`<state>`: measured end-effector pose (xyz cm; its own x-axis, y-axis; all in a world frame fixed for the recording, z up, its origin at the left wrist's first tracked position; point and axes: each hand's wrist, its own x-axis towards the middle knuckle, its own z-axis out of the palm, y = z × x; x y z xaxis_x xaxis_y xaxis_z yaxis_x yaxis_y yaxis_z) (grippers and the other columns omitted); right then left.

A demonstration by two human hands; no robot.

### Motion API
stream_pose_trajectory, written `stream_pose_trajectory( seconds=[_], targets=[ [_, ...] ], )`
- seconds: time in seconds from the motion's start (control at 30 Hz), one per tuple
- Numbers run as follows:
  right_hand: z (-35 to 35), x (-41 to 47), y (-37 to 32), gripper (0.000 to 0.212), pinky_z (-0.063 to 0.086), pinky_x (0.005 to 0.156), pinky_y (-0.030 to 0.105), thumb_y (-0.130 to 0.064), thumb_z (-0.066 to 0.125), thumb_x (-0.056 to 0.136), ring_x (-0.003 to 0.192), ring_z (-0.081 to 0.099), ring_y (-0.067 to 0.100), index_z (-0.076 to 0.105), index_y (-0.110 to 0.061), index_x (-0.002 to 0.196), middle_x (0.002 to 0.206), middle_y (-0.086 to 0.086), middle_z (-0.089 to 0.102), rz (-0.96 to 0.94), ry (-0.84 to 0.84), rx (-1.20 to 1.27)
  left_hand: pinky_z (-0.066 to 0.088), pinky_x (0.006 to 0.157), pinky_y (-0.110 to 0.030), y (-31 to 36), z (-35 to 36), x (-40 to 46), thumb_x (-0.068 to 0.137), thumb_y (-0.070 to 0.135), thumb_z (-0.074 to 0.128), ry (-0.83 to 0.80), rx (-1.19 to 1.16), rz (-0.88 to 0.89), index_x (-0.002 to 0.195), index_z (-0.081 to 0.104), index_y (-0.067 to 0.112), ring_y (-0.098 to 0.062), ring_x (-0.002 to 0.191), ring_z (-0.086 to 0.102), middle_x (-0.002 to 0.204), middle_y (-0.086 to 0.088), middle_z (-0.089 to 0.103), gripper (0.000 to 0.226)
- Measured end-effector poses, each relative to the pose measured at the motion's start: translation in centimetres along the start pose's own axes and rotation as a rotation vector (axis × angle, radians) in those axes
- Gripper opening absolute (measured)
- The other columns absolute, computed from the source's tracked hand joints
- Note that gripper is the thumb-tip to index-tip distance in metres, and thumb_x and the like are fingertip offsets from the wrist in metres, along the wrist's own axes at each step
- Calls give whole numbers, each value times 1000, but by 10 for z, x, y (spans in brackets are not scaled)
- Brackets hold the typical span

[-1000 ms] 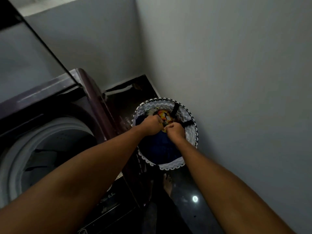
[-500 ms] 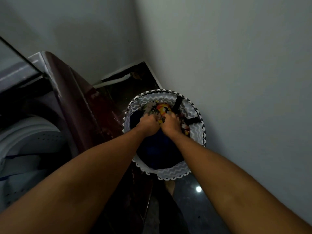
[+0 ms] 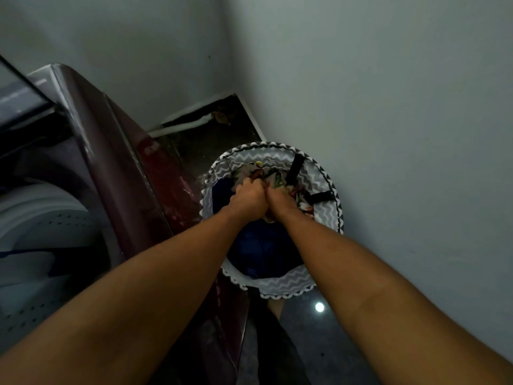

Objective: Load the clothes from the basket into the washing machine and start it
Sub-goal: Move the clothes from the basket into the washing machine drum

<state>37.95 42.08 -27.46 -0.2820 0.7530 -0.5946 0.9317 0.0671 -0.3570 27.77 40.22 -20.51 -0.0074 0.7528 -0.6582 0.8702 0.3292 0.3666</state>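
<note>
Both hands, left and right, now pressed together, knuckles touching, bunching the patterned cloth mid-frame. View swung right: washing machine drum slid toward left edge.

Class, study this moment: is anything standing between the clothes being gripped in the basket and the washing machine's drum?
Nothing visible blocks the way. Both hands, left hand and right hand, grip the patterned garment inside the basket. The washing machine stands just left, its drum showing uncovered; only the machine's raised side wall must be cleared.
</note>
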Motion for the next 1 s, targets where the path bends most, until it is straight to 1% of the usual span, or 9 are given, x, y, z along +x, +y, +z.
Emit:
stream_pose_trajectory(
  seconds=[0.1,0.17,0.4,0.43,0.57,0.73,0.83,0.9,1.0],
  targets=[
    [-25,-11,-6,21,49,68,34,-26,56,87,88,66,32,67,-10,95,94,13,68,28,115,164,36,108,-55,-3,-2,-11,87,31,67,-5,-3,25,143,35,11,-40,132,36,141,-17,35,68],
    [-39,-23,-11,25,42,61,29,-36,57,84,75,62,28,65,-12,80,79,7,65,34,158,341,38,105,-57,0,-6,-25,83,35,74,43,-14,26,149,27,14,-41,132,34,145,-16,31,83],
    [-85,-61,-37,31,37,60,26,-30,50,77,70,57,19,70,-6,77,73,1,60,9,370,477,29,109,-58,9,-46,-67,75,36,77,146,52,12,147,33,28,-42,133,28,146,-13,31,84],
    [-93,-65,-41,27,39,54,24,-22,50,75,61,60,17,71,-6,67,65,3,62,-95,503,395,31,109,-55,8,-52,-71,74,34,77,167,17,38,146,36,25,-42,132,32,144,-14,34,83],
    [-125,-76,-60,12,25,32,11,-19,60,42,25,45,17,55,-15,33,33,2,49,-342,526,207,41,91,-29,15,-79,-93,70,13,77,224,-248,153,134,48,11,-30,117,51,127,-16,52,70],
    [-155,-92,-86,17,28,42,16,-17,68,50,29,38,13,57,-10,39,35,8,51,-354,328,442,53,73,-36,28,-108,-136,70,14,73,325,-491,87,109,54,14,-23,90,60,100,-8,63,42],
    [-185,-132,-128,28,32,47,22,-7,53,66,41,36,5,55,-19,41,34,-7,46,-278,483,757,46,61,-34,31,-126,-162,70,12,68,380,-626,85,94,54,12,-21,78,56,90,-10,63,27],
    [-202,-151,-151,35,24,41,20,-5,46,66,37,25,4,41,-21,35,34,-10,31,-199,349,966,50,63,-40,30,-142,-180,66,16,63,420,-700,95,90,54,13,-23,76,58,88,-12,64,26],
    [-212,-177,-192,16,20,40,18,3,43,64,39,24,12,42,-8,52,45,0,29,-205,288,1132,55,69,-44,15,-166,-209,58,25,57,485,-746,103,84,55,20,-26,76,64,82,-9,67,26]
  ],
)
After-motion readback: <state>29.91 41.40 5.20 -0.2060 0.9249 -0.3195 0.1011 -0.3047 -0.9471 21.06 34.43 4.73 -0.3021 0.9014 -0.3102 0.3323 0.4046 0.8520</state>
